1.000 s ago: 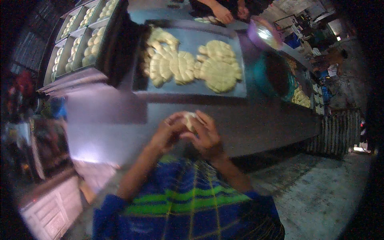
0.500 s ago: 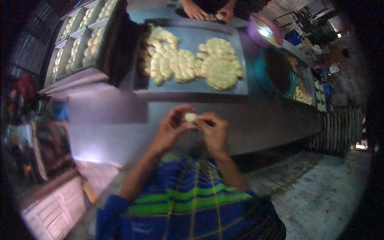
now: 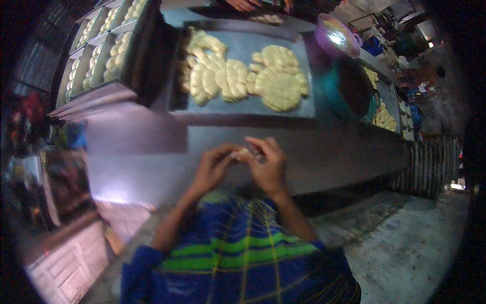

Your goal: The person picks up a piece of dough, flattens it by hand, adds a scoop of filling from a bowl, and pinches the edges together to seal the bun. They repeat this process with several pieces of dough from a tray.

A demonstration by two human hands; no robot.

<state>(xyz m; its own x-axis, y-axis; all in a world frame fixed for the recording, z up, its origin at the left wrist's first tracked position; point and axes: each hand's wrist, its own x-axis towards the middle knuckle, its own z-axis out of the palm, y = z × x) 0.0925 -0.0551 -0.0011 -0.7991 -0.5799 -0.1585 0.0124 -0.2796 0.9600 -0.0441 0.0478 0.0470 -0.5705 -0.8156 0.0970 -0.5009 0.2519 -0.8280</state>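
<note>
Nearest to us, across the lower middle of the frame, hung our blue cloth with green bands (image 3: pixel 238 251). Above it, at the centre, our left hand (image 3: pixel 212 164) and right hand (image 3: pixel 268 167) met over the near part of the table (image 3: pixel 136 172). The grip of each was drawn in, thumb and fingers pinching a small pale piece (image 3: pixel 242 153) between them; blur and the fingers hid much of it, so we could not tell its shape. We held it up in front of the body, probably because fingertips could then reach it from both sides.

Beyond, in the upper middle, a flat tray (image 3: pixel 240 107) bore a left dough figure (image 3: pixel 220 76) and a right dough figure (image 3: pixel 278 83), laid flat perhaps because such soft, broad shapes would sag without support. To its right stood a teal basin (image 3: pixel 332 91), with a purple basin (image 3: pixel 324 43) farther up, likely set aside to leave the tray within reach. In the upper left, a partitioned box (image 3: pixel 104 37) held round dough balls (image 3: pixel 116 53) in separate compartments, presumably to stop the rows sticking together. At the top edge, a co-worker's hand (image 3: pixel 245 5) was near some small dough pieces (image 3: pixel 267 20).
</note>
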